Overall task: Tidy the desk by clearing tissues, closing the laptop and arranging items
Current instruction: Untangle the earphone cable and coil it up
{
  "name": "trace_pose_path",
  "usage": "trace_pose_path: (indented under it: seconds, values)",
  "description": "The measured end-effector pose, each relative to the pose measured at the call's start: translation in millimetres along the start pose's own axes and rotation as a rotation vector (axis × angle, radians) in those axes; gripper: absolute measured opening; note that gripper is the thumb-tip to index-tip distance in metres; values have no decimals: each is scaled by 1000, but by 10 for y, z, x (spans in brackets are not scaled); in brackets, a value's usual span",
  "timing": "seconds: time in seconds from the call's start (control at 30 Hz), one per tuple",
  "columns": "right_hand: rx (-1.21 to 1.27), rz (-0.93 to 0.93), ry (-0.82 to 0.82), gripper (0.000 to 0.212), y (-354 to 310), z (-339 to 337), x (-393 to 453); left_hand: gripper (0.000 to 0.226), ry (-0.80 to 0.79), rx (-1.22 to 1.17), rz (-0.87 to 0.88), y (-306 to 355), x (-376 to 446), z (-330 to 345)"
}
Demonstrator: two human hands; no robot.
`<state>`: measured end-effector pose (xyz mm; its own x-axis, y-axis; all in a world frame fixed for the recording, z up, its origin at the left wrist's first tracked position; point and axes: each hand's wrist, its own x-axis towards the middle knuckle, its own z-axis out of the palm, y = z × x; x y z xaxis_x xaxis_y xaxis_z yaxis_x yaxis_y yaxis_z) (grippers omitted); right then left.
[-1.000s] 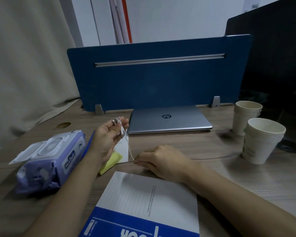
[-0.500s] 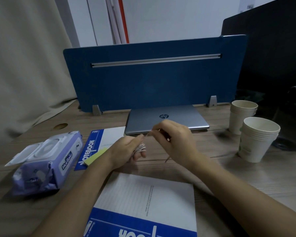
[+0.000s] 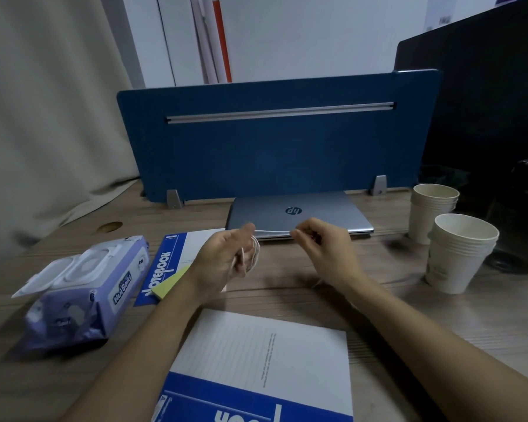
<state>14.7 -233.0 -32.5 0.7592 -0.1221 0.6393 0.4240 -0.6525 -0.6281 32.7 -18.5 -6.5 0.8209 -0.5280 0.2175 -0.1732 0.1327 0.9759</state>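
Both hands now work above the worktop: left hand holds the cord coiled round its fingers, right hand pinches the stretched end (nearly wound). Closed laptop lies just beyond them.

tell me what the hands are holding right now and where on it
A thin white cord: its loops are wound round the left hand, while the right hand pinches the free stretch at its fingertips.
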Motion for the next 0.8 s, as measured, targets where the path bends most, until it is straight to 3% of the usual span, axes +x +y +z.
trace_pose_path:
  seconds: [0.1,0.37,0.47,0.6,0.8]
  values:
    - [-78,-55,-123,12,-29,45,-34,51,94,-181,0,-27,44,-68]
    - [-63,-198,-303,11,-190,122,-120,40,459,-248,-24,-52,59,-160]
    - [-38,-197,-329,10,-234,123,-141,58,565,-290,-39,-70,79,-176]
    - [-32,-191,-411,13,-301,114,-169,42,587,-392,43,-60,100,-166]
    - [-152,-311,-541,24,-376,158,-228,60,663,-439,4,-99,130,-257]
